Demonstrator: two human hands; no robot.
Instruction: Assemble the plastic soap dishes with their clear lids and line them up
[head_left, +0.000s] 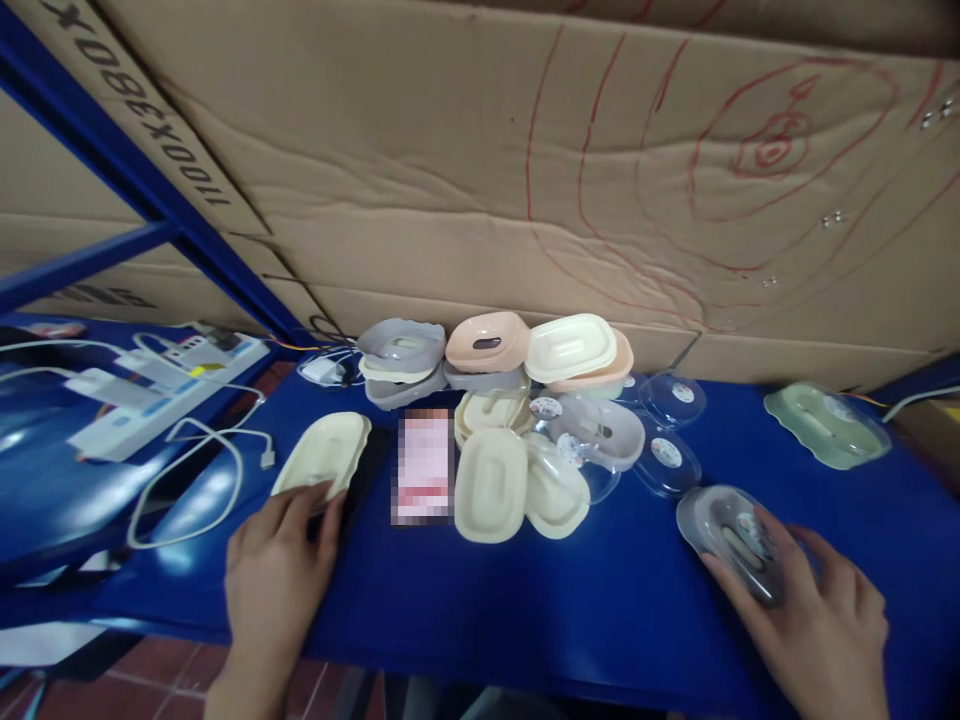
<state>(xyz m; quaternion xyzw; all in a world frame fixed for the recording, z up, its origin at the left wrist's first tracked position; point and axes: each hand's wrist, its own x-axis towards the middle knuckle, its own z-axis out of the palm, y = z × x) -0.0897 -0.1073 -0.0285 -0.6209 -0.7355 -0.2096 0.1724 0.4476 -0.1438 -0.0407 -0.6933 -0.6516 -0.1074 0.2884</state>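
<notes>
My left hand (279,565) rests at the near left of the blue table (480,600), its fingers closed on the near rim of a cream soap dish (324,452). My right hand (814,615) lies at the near right, fingers curled over a grey soap dish with a clear lid (726,535). Between my hands lies a pile of soap dishes: grey (400,347), pink (487,342), cream (570,348) at the back, and two cream ones (491,485) nearer me. A blurred card or phone (424,466) lies beside them.
Clear lids (670,400) lie right of the pile. A green dish with a clear lid (825,425) sits far right. White power strips and cables (157,385) cover the left side. A cardboard wall (525,180) stands behind, and a blue shelf frame (142,190) crosses the upper left.
</notes>
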